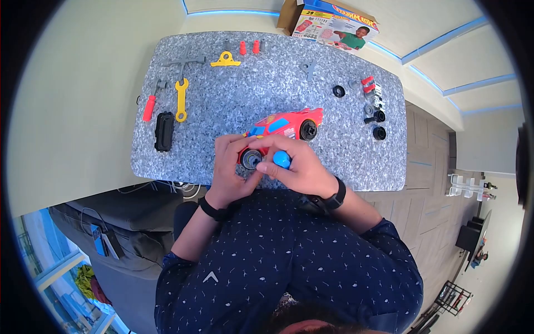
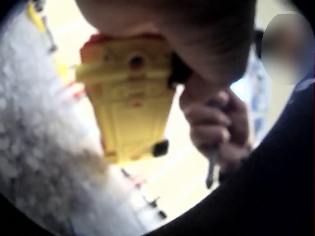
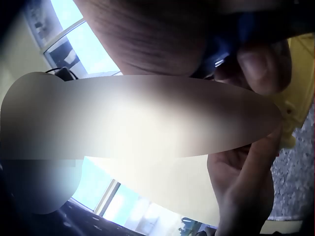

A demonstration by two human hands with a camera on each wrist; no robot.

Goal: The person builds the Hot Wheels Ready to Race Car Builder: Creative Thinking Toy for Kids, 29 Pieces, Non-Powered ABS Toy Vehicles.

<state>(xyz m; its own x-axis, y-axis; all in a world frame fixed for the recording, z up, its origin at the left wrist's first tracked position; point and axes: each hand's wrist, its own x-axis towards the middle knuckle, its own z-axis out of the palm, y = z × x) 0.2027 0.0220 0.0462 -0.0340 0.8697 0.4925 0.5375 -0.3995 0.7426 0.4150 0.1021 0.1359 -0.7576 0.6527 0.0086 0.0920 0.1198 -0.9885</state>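
Observation:
A red toy car (image 1: 273,126) with blue windows is tilted over the near part of the table; its yellow underside (image 2: 135,110) faces the left wrist camera. My left hand (image 1: 227,173) grips the car's front end beside the front wheel (image 1: 251,159). In my right hand (image 1: 303,168) is a blue-handled tool (image 1: 282,160), pinched close to that wheel. A grey shaft (image 2: 210,172) points down from the right hand (image 2: 211,125) in the left wrist view. Fingers hide where the tool meets the wheel.
On the speckled table (image 1: 222,100) lie a yellow wrench (image 1: 181,100), grey hammer (image 1: 183,61), red-handled tool (image 1: 149,108) and black tray (image 1: 164,131) at left. Small wheels (image 1: 379,133) and red parts (image 1: 368,85) lie right. A printed box (image 1: 334,26) stands behind.

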